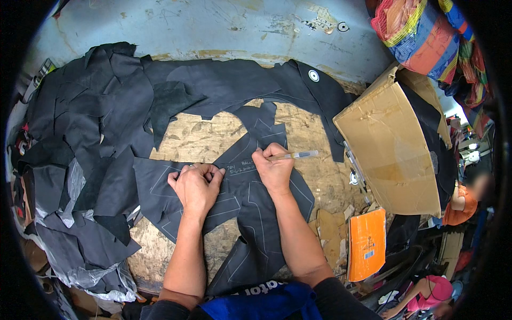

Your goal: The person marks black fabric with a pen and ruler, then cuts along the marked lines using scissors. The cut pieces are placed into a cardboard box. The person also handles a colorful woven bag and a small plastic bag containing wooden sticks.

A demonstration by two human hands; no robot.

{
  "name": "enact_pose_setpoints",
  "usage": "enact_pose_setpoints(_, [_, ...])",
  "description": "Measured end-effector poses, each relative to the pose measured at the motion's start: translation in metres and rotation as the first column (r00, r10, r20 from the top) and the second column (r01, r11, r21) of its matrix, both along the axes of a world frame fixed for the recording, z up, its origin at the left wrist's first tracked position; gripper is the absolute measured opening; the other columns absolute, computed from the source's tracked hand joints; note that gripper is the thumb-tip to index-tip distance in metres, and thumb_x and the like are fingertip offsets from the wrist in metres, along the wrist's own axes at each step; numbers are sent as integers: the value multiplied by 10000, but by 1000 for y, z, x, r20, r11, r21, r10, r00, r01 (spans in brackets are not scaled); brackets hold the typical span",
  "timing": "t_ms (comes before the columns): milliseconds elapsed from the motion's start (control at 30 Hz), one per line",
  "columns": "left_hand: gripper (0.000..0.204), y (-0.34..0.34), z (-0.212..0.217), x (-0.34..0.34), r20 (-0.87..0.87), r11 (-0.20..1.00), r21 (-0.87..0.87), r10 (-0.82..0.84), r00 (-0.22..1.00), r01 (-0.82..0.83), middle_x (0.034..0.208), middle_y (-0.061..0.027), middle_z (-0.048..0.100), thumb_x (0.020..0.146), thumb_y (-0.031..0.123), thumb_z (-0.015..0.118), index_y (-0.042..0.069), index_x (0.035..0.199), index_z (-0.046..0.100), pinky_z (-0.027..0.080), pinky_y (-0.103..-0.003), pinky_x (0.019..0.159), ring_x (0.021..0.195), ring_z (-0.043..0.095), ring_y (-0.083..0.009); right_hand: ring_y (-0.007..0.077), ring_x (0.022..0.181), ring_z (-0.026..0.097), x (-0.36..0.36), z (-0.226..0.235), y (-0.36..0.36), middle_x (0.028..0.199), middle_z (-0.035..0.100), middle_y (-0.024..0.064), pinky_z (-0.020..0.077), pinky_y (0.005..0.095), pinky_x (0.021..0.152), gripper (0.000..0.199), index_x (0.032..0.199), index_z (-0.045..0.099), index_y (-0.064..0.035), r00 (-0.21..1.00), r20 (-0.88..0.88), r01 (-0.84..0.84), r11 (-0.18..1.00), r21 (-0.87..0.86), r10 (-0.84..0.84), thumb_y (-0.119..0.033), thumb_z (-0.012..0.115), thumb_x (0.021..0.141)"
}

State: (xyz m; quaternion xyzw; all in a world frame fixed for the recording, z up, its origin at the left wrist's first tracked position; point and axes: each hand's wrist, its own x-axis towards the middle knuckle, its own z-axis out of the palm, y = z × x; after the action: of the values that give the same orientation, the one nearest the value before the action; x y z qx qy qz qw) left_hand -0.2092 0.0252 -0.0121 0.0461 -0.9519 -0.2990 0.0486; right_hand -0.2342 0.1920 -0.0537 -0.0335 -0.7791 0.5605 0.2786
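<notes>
The fingers of the right hand (273, 169) are curled together and clamped on a slim pen with a clear barrel (294, 155), which sticks out to the right from between thumb and forefinger and lies nearly level above the work; its writing tip is hidden under the knuckles, so whether it touches the material cannot be told. Just to the left, the left hand (196, 186) is bent with its fingers drawn in, fingertips pressing down on a flat black piece of leather-like material marked with pale traced outlines (250, 208); it holds nothing. That marked black piece lies directly under both hands, spreading from beneath the fingertips toward the person's body, with pale handwriting on it in the gap between the two hands. It rests on a worn, rough wooden board table (197, 138). Beyond the fingers, a heap of loose black offcuts (96, 122) covers the left and far side of the board. To the right stands an open brown cardboard box (392, 149), and near it, closer to the person, lies an orange notebook (367, 244). Another person in an orange top (463, 205) is at the far right edge.
</notes>
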Motion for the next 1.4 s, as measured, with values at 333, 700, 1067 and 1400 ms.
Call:
enact_pose_setpoints(333, [161,0,0,0,27,1000,-17,6,1000,-6,604,19,591,703,298,754,151,674,695,289,-422,863,713,549,-164,67,497,454,4,18,-1,532,479,-5,348,223,459,301,583,458,-51,998,14,60,994,-96,-59,0,689,768])
enact_pose_setpoints(700, [173,-4,1,-2,90,1000,17,-27,996,26,612,11,590,687,311,765,150,715,708,286,-423,870,742,555,-176,93,731,612,50,16,-18,858,623,81,511,209,653,146,771,618,18,975,78,-189,960,-208,209,111,685,680])
enact_pose_setpoints(1067, [416,-19,15,-3,203,978,83,-205,957,192,679,44,561,511,272,855,154,879,702,273,-414,870,794,542,-158,115,619,629,48,14,-24,717,657,89,497,226,568,136,775,648,27,970,58,-237,971,36,234,40,721,661])
enact_pose_setpoints(1400, [437,-18,14,-3,205,981,74,-192,960,181,684,40,565,495,275,865,157,881,698,273,-414,873,799,544,-162,140,611,635,48,11,-23,707,652,102,504,241,559,132,755,636,29,967,11,-256,960,116,256,43,704,642])
